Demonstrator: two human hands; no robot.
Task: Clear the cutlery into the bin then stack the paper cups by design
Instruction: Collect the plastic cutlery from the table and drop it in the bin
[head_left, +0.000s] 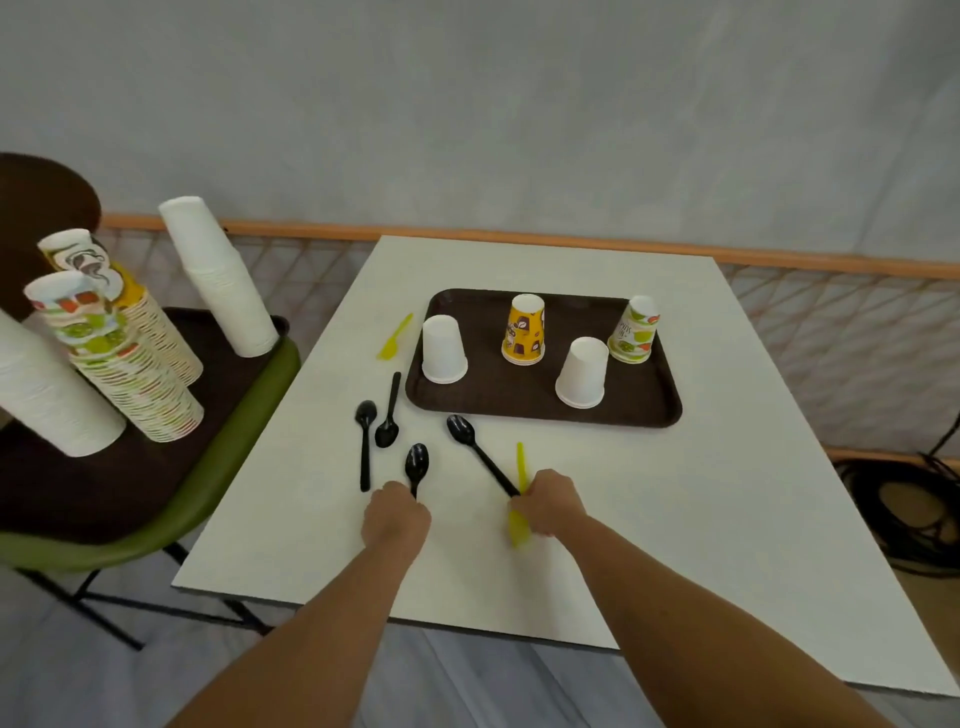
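Note:
My left hand (396, 517) is closed around the handle of a black spoon (416, 462) whose bowl points away from me. My right hand (549, 501) grips a long black spoon (470, 441) and a yellow spoon (519, 499) together. Two more black spoons (365, 441) (389, 415) lie on the white table (675, 519) left of my hands, and a yellow spoon (395, 340) lies further back. On the brown tray (519, 405) stand upside-down cups: two white (443, 351) (582, 371), a yellow patterned stack (524, 330), a green patterned stack (635, 330).
A green chair (218, 467) at the left holds a dark tray with tall stacks of white cups (218, 275) and patterned cups (124, 364). Black cables (909, 519) lie on the floor to the right. A wooden rail runs behind the table. No bin is in view.

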